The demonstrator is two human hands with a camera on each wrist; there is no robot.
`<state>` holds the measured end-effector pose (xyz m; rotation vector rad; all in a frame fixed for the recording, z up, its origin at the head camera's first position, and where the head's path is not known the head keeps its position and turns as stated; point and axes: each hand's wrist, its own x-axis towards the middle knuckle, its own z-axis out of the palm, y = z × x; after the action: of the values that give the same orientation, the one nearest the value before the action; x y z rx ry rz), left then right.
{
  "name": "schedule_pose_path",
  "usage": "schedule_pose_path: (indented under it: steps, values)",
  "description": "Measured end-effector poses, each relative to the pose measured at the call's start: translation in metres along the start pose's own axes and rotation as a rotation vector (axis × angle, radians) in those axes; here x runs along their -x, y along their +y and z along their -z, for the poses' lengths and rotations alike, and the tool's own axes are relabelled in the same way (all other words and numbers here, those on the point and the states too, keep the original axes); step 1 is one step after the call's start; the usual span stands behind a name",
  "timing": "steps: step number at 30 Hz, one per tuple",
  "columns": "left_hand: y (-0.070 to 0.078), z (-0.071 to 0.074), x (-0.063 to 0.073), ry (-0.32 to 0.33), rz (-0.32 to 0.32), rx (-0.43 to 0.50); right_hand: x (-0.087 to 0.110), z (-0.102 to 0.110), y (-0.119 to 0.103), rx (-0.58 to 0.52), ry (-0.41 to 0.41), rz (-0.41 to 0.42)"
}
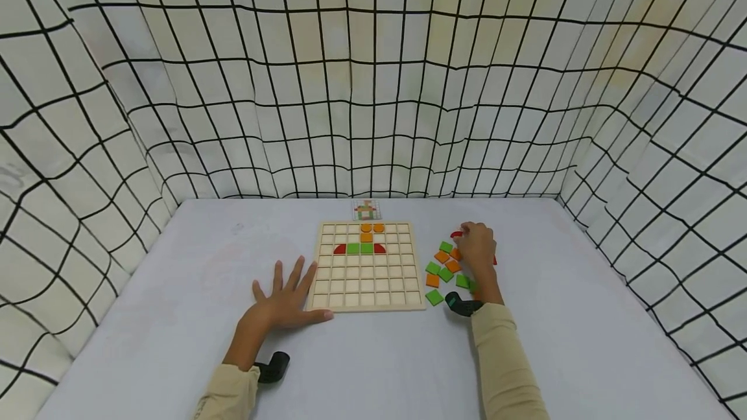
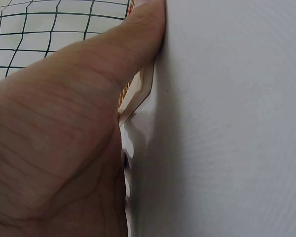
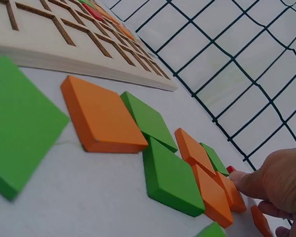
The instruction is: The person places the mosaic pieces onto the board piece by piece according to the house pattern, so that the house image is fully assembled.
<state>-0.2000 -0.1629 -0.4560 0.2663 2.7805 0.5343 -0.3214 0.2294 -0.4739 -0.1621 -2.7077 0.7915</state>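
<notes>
A wooden grid board (image 1: 338, 284) lies flat on the table. Set in its cells are two rounded orange tiles (image 1: 372, 228), an orange square (image 1: 366, 238), two green squares (image 1: 359, 249) and a curved red tile at each end of the green pair. My left hand (image 1: 284, 303) rests spread at the board's left side, thumb along its near corner; the left wrist view shows that thumb beside the board edge (image 2: 140, 91). To the board's right, my right hand (image 1: 478, 248) pinches a red tile (image 1: 456, 234) at its fingertips, mostly hidden by the thumb in the right wrist view.
Loose green tiles (image 3: 170, 180) and orange tiles (image 3: 103, 118) lie scattered between the board and my right forearm. Behind the board lies a small pattern card (image 1: 366, 210). Black netting (image 1: 373, 102) over white sheets borders the white table (image 1: 373, 368).
</notes>
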Motion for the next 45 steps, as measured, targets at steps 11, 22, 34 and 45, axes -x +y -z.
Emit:
schedule_pose_path:
  steps: [11,22,34,45]
  values:
    - [0.0,0.001,0.001,0.004,-0.009,0.002,-0.001,0.006,0.007,0.072,-0.075,0.028]
    - [0.0,0.0,0.001,-0.005,0.004,-0.009,0.001,-0.001,0.006,0.133,-0.073,0.084]
    - [0.0,-0.003,-0.001,0.001,0.0,-0.025,0.004,-0.014,-0.027,0.054,-0.079,0.299]
    - [0.001,0.0,0.001,0.011,-0.004,-0.019,0.008,-0.032,-0.079,-0.01,-0.152,0.488]
